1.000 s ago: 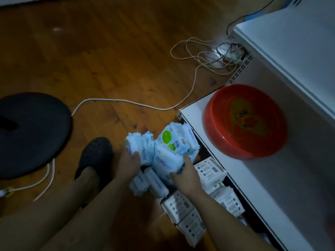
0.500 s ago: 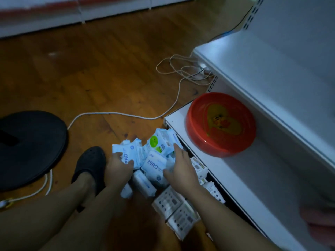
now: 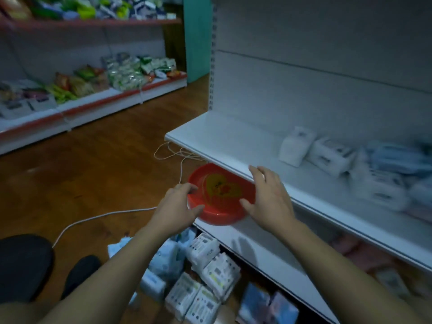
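The red basin (image 3: pixel 219 195) has a yellow heart inside. It sits at the left end of the lower shelf (image 3: pixel 268 251), close to the front edge and partly under the upper shelf (image 3: pixel 222 141).

Both hands are out beside it. The left hand (image 3: pixel 177 206) is at the basin's left rim. Its grip is wide, with the fingers spread. The thumb lies over the rim, but I cannot tell if it touches. The right hand (image 3: pixel 271 197) is at the basin's right side. Its grip is wide too, and the straight fingers point up at the front edge of the upper shelf. Neither hand holds anything.

On the floor (image 3: pixel 93 174), under the arms and just beside the lower shelf's front edge, lie blue and white packs (image 3: pixel 170 258) and printed white packs (image 3: pixel 210 277). A white cord (image 3: pixel 105 216) runs across the floor to the left. A black shoe (image 3: pixel 79 274) is near the left arm. Blurry white bundles (image 3: pixel 327 155) stand on the right part of the upper shelf.
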A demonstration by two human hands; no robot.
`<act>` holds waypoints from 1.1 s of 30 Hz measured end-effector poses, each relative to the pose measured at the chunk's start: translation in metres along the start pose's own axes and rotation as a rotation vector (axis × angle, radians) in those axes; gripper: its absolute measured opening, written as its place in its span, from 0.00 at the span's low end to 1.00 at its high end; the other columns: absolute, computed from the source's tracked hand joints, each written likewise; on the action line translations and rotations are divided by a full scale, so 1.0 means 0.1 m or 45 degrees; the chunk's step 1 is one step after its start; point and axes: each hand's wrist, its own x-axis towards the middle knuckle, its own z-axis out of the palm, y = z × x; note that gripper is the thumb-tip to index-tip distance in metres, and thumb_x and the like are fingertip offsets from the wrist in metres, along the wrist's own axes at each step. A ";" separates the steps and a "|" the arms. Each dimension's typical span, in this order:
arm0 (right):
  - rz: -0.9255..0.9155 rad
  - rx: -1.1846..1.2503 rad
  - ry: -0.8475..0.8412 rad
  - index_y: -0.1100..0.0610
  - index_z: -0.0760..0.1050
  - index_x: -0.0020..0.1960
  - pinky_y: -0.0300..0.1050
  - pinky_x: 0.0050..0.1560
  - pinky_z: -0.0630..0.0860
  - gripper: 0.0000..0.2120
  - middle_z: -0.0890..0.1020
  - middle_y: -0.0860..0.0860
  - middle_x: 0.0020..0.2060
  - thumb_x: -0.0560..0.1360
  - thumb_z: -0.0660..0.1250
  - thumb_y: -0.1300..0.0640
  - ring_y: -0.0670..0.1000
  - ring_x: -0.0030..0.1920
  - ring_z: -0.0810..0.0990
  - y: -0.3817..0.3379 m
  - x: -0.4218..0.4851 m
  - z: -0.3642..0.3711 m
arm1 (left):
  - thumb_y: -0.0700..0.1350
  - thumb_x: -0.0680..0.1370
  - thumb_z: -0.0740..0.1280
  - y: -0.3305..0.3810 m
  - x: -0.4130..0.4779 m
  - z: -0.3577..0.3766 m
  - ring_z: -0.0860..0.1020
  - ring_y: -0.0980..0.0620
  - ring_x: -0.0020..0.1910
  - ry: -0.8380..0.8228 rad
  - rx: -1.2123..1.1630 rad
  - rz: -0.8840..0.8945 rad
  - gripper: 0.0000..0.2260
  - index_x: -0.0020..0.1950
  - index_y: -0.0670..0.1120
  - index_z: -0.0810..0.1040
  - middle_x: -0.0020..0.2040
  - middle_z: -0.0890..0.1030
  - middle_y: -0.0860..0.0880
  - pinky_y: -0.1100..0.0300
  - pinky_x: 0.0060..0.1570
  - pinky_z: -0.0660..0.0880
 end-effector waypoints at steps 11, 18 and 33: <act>0.477 0.131 0.422 0.56 0.71 0.68 0.51 0.68 0.63 0.29 0.70 0.58 0.67 0.70 0.74 0.53 0.60 0.67 0.66 1.51 -0.66 -1.06 | 0.55 0.74 0.71 1.81 0.19 0.29 0.72 0.48 0.63 -0.065 0.185 0.472 0.25 0.67 0.49 0.72 0.64 0.75 0.48 0.54 0.62 0.70; 0.774 0.207 0.653 0.58 0.72 0.66 0.53 0.65 0.68 0.27 0.72 0.58 0.65 0.69 0.74 0.55 0.60 0.65 0.68 2.10 -1.03 -1.43 | 0.54 0.74 0.70 2.79 0.30 0.70 0.70 0.48 0.66 -0.152 0.166 0.649 0.26 0.69 0.49 0.70 0.67 0.73 0.48 0.53 0.64 0.69; 1.068 0.834 0.851 0.49 0.54 0.75 0.57 0.68 0.66 0.49 0.68 0.53 0.69 0.60 0.73 0.41 0.57 0.69 0.65 2.54 -1.18 -1.34 | 0.52 0.74 0.72 3.93 1.02 1.49 0.66 0.46 0.69 -0.266 0.334 0.740 0.31 0.73 0.48 0.64 0.70 0.66 0.46 0.55 0.65 0.67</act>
